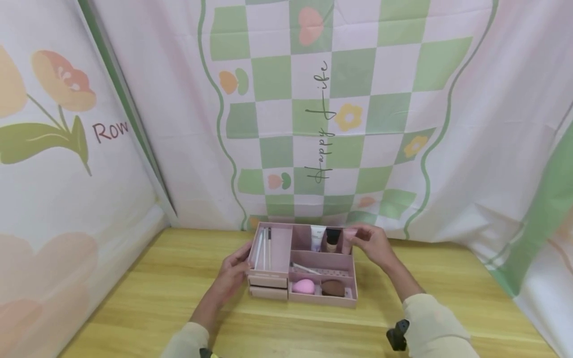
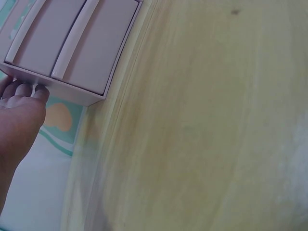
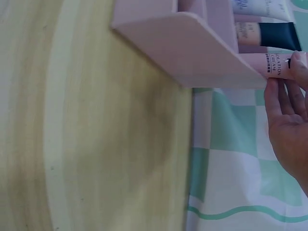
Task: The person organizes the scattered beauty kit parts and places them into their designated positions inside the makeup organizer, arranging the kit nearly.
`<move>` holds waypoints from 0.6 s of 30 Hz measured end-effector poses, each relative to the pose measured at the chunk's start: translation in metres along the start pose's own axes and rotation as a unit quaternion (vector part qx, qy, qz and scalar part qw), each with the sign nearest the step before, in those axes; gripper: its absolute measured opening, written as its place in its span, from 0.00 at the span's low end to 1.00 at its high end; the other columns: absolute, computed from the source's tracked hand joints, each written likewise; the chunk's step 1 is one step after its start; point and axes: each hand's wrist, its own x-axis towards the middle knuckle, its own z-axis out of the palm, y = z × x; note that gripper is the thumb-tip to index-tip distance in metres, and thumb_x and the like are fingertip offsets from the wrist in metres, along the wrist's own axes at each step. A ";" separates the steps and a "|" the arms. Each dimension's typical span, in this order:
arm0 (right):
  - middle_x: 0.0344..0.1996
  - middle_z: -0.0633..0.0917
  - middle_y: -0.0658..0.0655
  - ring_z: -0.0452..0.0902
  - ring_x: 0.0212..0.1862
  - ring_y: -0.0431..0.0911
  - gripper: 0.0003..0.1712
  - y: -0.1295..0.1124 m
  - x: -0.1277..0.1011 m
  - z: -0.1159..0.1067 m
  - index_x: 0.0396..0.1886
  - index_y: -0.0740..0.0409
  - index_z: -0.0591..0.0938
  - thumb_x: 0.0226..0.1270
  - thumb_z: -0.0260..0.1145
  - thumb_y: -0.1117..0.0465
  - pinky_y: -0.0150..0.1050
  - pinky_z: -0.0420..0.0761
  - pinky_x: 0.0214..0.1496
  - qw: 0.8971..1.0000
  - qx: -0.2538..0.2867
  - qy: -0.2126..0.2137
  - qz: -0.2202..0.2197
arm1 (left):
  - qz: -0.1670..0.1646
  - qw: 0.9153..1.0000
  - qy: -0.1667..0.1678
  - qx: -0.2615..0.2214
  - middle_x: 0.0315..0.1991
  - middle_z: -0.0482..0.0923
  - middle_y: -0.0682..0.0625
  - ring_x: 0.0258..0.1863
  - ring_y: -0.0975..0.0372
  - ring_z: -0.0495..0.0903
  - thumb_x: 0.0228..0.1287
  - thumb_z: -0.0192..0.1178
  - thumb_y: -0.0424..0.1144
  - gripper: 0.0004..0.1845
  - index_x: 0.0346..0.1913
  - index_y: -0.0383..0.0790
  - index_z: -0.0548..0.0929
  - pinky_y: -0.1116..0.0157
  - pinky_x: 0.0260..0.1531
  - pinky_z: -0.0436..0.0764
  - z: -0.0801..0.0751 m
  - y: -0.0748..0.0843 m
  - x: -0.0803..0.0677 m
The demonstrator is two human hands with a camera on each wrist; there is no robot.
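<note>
A pink cosmetics organizer [image 1: 278, 248] stands on the wooden table, its two drawers [image 2: 96, 43] closed. My left hand [image 1: 235, 272] rests against the organizer's left side, fingertips touching the wall [image 2: 57, 89]. At the back right compartment, my right hand [image 1: 372, 243] pinches a pink cream tube [image 3: 276, 65] between thumb and fingers. The tube stands upright, its lower part inside the compartment. Beside it are a black-capped foundation tube [image 1: 332, 239] and a white tube [image 1: 317, 237].
Several slim brushes [image 1: 267, 248] lie in the left top tray. A white stick [image 1: 305, 268] leans in the middle compartment. A pink makeup sponge [image 1: 303, 286] and a brown one [image 1: 333, 288] sit in front. A patterned curtain [image 1: 349, 149] hangs close behind.
</note>
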 end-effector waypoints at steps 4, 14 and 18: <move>0.41 0.86 0.70 0.76 0.35 0.28 0.17 0.002 0.000 0.000 0.50 0.70 0.81 0.61 0.67 0.67 0.22 0.81 0.42 1.000 -0.020 0.004 -0.002 | -0.001 1.000 -0.002 -0.002 0.79 0.44 0.38 0.78 0.44 0.46 0.59 0.50 0.26 0.40 0.75 0.32 0.50 0.72 0.68 0.70 0.001 0.000 0.001; 0.41 0.87 0.69 0.78 0.34 0.29 0.17 0.002 0.001 0.000 0.49 0.68 0.83 0.61 0.68 0.66 0.23 0.82 0.41 1.000 -0.025 0.011 -0.002 | 0.001 1.000 -0.009 0.005 0.79 0.43 0.37 0.78 0.44 0.46 0.60 0.48 0.25 0.39 0.76 0.31 0.49 0.72 0.68 0.69 0.002 0.001 0.003; 0.43 0.86 0.71 0.78 0.35 0.27 0.19 -0.001 0.000 -0.002 0.50 0.70 0.81 0.60 0.68 0.65 0.22 0.82 0.41 1.000 -0.004 0.014 -0.001 | 0.000 1.000 -0.002 0.001 0.79 0.44 0.38 0.78 0.45 0.46 0.59 0.49 0.26 0.40 0.75 0.32 0.50 0.69 0.71 0.66 0.003 0.003 0.003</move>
